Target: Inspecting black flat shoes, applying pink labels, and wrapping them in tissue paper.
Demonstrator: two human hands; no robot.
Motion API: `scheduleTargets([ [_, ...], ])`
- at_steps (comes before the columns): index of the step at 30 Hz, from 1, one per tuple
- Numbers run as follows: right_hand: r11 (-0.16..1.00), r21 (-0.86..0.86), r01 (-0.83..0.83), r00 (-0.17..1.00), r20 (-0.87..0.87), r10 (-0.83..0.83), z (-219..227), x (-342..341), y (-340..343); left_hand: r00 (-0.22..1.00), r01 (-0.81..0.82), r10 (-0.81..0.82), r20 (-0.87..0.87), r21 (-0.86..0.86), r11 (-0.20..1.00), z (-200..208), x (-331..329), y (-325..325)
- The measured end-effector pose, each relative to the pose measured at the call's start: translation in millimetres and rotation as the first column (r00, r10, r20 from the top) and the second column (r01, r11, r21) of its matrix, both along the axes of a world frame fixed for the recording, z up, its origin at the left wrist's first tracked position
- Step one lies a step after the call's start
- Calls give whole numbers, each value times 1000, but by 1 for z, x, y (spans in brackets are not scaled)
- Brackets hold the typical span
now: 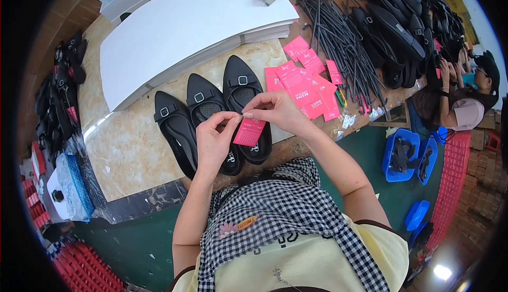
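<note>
A pink hang tag [250,132] hangs between my two hands, over the shoes. My left hand [212,137] pinches it near its upper corner with thumb and forefinger. The fingertips of my right hand [276,110] close together at the tag's top edge, touching those of the left. Whether a thin tie is between them is too small to tell. Below lie three black pointed flats with square buckles, side by side, toes away from me: a left shoe [168,116], a middle shoe [197,88] and a right shoe [239,72], partly covered by my hands and the tag.
Loose pink tags [304,88] lie to the right, beside a heap of thin black sticks [338,43]. A white paper stack [190,27] sits behind the shoes. More black shoes [391,27] pile up far right, near a co-worker [468,91]. Blue baskets [390,173] stand on the floor.
</note>
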State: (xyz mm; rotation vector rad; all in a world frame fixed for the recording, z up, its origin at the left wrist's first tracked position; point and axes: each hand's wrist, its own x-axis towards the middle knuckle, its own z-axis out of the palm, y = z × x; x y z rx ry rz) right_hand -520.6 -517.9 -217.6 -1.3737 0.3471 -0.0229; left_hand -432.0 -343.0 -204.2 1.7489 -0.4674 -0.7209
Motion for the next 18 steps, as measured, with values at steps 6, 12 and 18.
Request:
scheduleTargets([
  [6, 996, -80, -27, 1000, -12, 26, 2, 1, -2, 1000, 3, -3, 0, 10, 1000, 0, 0, -4],
  [12, 962, -242, -127, 992, -4, 129, 5, -1, -11, 1000, 12, -11, -15, 36, 999, 1, -2, -5],
  [18, 112, -982, 150, 907, 91, -412, -13, 44, -168, 953, -118, 76, 294, 128, 985, 29, -7, 0],
])
